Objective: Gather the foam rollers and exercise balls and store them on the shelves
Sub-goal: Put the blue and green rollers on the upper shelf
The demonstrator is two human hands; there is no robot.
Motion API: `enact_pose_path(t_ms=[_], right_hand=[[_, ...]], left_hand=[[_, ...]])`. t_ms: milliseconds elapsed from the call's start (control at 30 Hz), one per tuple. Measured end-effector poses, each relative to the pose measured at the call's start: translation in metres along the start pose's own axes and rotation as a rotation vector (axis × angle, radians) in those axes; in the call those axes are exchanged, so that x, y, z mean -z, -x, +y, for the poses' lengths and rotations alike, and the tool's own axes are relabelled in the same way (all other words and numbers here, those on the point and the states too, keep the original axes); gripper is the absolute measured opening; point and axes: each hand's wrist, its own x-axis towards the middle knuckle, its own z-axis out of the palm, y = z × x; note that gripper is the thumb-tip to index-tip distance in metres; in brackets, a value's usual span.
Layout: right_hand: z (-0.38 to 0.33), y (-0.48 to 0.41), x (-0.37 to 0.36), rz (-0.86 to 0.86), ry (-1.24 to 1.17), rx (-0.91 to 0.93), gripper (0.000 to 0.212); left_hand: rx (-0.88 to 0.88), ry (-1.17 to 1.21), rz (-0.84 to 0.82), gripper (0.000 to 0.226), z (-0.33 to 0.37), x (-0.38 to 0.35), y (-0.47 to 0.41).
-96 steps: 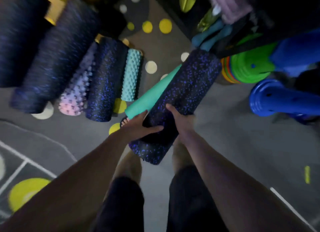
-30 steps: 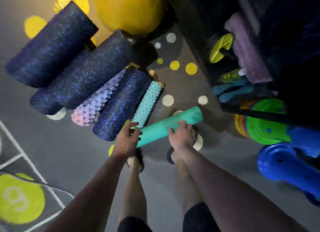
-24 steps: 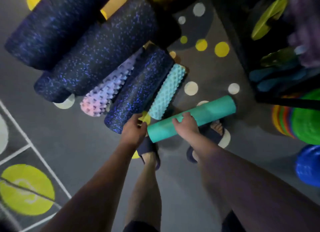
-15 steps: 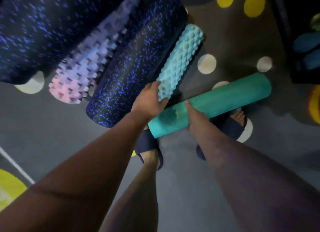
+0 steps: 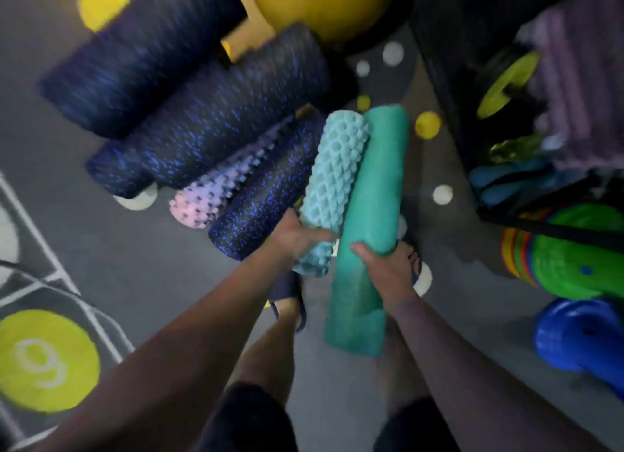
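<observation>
Grey dotted floor, dark speckled rollers side by side, pink knobbed roller among them

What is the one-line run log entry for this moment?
left hand: grips bumpy light-blue roller | right hand: grips smooth teal roller | floor: lilac bumpy roller, speckled dark rollers | stage: not yet shelved

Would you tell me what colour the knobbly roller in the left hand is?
Pale aqua; the knobbly roller shows best in the head view.
</observation>
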Motion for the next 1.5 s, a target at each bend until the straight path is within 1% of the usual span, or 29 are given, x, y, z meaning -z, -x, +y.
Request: enact_pose_path(t_ms=[67, 100, 133, 200, 233, 300, 333, 367, 467, 533, 633, 700, 800, 833, 933, 967, 1067, 1100, 1200, 1300, 1367, 1500], right_hand=[[-0.061, 0.066, 0.038, -0.051, 0.053, 0.076, 0.080], [-0.092, 0.098, 0.056, -0.061, 0.071, 0.123, 0.083], [-0.127, 0.134, 0.074, -0.082, 0.085, 0.172, 0.084], [-0.195, 0.197, 0.106, -0.117, 0.061, 0.296, 0.078], [-0.228, 0.233, 0.123, -0.123, 0.038, 0.373, 0.075], [-0.283, 0.288, 0.156, -0.074, -0.002, 0.495, 0.082], [-0.309, 0.313, 0.174, -0.065, -0.032, 0.539, 0.087], [-0.333, 0.335, 0.192, -0.065, -0.060, 0.568, 0.090], [-0.387, 0.394, 0.251, -0.020, -0.187, 0.638, 0.082], [-0.407, 0.419, 0.295, 0.043, -0.246, 0.700, 0.080], [-0.420, 0.442, 0.363, 0.143, -0.316, 0.729, 0.083], [-0.420, 0.451, 0.409, 0.222, -0.335, 0.733, 0.080], [-0.410, 0.456, 0.478, 0.346, -0.384, 0.708, 0.077], [-0.410, 0.454, 0.496, 0.364, -0.407, 0.703, 0.079], [-0.394, 0.441, 0.557, 0.415, -0.516, 0.677, 0.095], [-0.388, 0.437, 0.578, 0.427, -0.548, 0.660, 0.094], [-0.366, 0.435, 0.634, 0.527, -0.609, 0.623, 0.061], [-0.359, 0.431, 0.652, 0.565, -0.630, 0.619, 0.061], [-0.337, 0.420, 0.697, 0.667, -0.584, 0.529, 0.077], [-0.317, 0.399, 0.730, 0.741, -0.502, 0.433, 0.083], [-0.307, 0.384, 0.745, 0.759, -0.466, 0.372, 0.082], [-0.309, 0.357, 0.756, 0.753, -0.379, 0.261, 0.080]], left_hand=[[-0.024, 0.135, -0.070, 0.084, 0.060, 0.034, 0.098], [-0.070, 0.177, -0.093, 0.075, 0.090, 0.050, 0.147], [-0.128, 0.214, -0.100, 0.060, 0.120, 0.064, 0.196], [-0.232, 0.262, -0.077, 0.026, 0.177, 0.092, 0.279], [-0.293, 0.275, -0.069, 0.019, 0.205, 0.105, 0.317], [-0.424, 0.283, -0.094, 0.025, 0.259, 0.126, 0.385], [-0.487, 0.280, -0.099, 0.029, 0.285, 0.134, 0.413], [-0.537, 0.275, -0.095, 0.029, 0.309, 0.141, 0.441], [-0.667, 0.265, -0.086, 0.013, 0.376, 0.142, 0.505], [-0.749, 0.214, -0.105, 0.017, 0.409, 0.129, 0.537], [-0.832, 0.143, -0.200, 0.030, 0.447, 0.094, 0.567], [-0.853, 0.116, -0.241, 0.038, 0.467, 0.063, 0.581], [-0.895, 0.063, -0.304, 0.072, 0.496, 0.002, 0.594], [-0.900, 0.048, -0.311, 0.074, 0.505, -0.015, 0.599], [-0.889, -0.025, -0.426, 0.048, 0.525, -0.080, 0.624], [-0.880, -0.040, -0.444, 0.043, 0.531, -0.102, 0.631], [-0.856, -0.084, -0.497, 0.038, 0.544, -0.165, 0.651], [-0.855, -0.118, -0.510, 0.038, 0.547, -0.185, 0.655], [-0.873, -0.193, -0.491, 0.035, 0.559, -0.244, 0.660], [-0.888, -0.252, -0.473, 0.038, 0.565, -0.299, 0.657], [-0.917, -0.357, -0.403, 0.041, 0.568, -0.332, 0.654], [-1.109, -0.651, -0.165, 0.053, 0.570, -0.380, 0.647]])
